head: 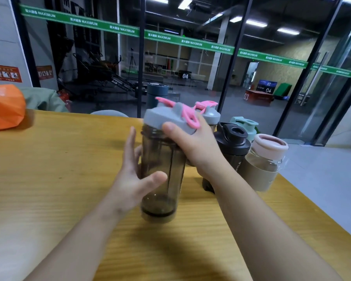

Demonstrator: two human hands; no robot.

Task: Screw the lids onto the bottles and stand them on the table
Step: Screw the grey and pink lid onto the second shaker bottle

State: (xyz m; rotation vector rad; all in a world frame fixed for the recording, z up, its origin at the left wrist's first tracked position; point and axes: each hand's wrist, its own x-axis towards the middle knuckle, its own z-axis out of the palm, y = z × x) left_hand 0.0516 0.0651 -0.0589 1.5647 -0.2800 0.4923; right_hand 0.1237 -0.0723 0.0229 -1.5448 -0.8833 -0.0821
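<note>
A smoky, see-through bottle (162, 173) stands mid-table (49, 179), slightly blurred, its base at or just above the wood. A grey lid (166, 118) with a pink flip cap and loop sits on its neck. The right hand (193, 145) curls over the lid, thumb pressed on the rim. The left hand (134, 169) lies against the bottle's side, fingers straight and spread, thumb across the front. Four capped bottles (233, 147) stand just to the right.

Right hand (193, 147): grips grey lid (166, 118) on smoky bottle (160, 179), frame centre.
Left hand (134, 175): fingers straight, beside bottle.
</note>
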